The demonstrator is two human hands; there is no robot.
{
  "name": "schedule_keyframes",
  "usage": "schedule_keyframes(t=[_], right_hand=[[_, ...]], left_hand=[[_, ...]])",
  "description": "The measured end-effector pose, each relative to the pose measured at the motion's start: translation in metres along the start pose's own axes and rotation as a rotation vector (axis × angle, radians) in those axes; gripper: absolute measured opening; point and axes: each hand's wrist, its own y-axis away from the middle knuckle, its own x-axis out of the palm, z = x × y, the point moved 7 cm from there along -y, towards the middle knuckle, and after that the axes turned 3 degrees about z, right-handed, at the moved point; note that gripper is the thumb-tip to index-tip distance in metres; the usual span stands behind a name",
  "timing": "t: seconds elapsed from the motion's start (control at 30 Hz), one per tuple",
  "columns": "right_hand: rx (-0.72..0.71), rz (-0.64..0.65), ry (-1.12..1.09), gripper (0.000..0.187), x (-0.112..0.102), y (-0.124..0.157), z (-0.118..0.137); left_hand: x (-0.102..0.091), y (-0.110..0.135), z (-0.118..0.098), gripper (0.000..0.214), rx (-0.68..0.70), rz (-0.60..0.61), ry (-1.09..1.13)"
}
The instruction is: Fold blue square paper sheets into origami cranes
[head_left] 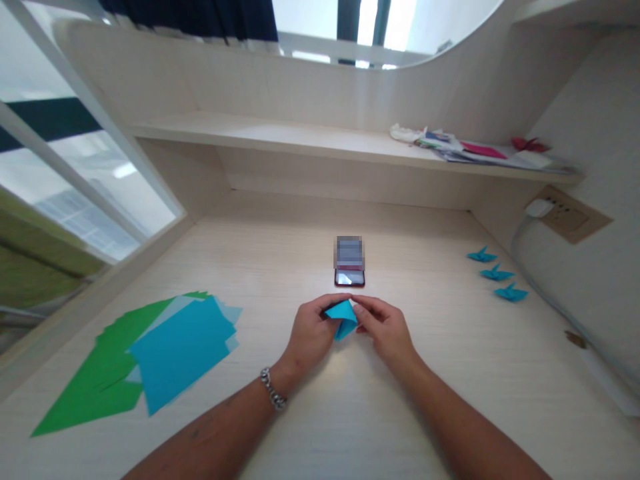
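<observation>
Left hand [310,332] and right hand [384,328] pinch a folded blue paper [343,316], fingers clamped; uneven pressure could skew the crease or tear it.

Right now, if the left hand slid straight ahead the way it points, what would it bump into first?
The left hand points forward and a bit right, pinching the folded blue paper with the right hand. Past that paper, it would probably meet the phone first, though depth is unclear.

No text, label or number can be read anywhere.
</observation>
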Motion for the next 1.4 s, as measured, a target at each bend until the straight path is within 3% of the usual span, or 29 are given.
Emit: schedule_keyframes(t=[0.2,0.43,0.7,1.0,1.23,1.4], right_hand=[[-0.007,0.036,-0.025,0.034,0.000,-0.001,0.003],[-0.025,0.063,0.010,0.034,0.000,-0.003,-0.003],[-0.084,0.000,0.119,0.028,-0.005,-0.002,0.001],[-0.125,-0.041,0.198,0.025,-0.007,0.000,0.007],[-0.196,-0.109,0.261,0.022,-0.009,0.004,0.014],[-0.247,-0.149,0.330,0.020,-0.010,0.009,0.022]], left_hand=[[-0.001,-0.002,0.012,0.027,-0.093,-0.003,-0.014],[0.000,-0.002,0.007,0.026,-0.060,0.001,-0.084],[0.010,-0.001,0.008,0.030,-0.044,0.125,0.035],[0.010,-0.002,0.009,0.033,-0.067,0.133,0.040],[0.020,0.001,0.011,0.039,-0.069,0.227,0.167],[0.021,0.000,0.011,0.042,-0.119,0.226,0.239]])
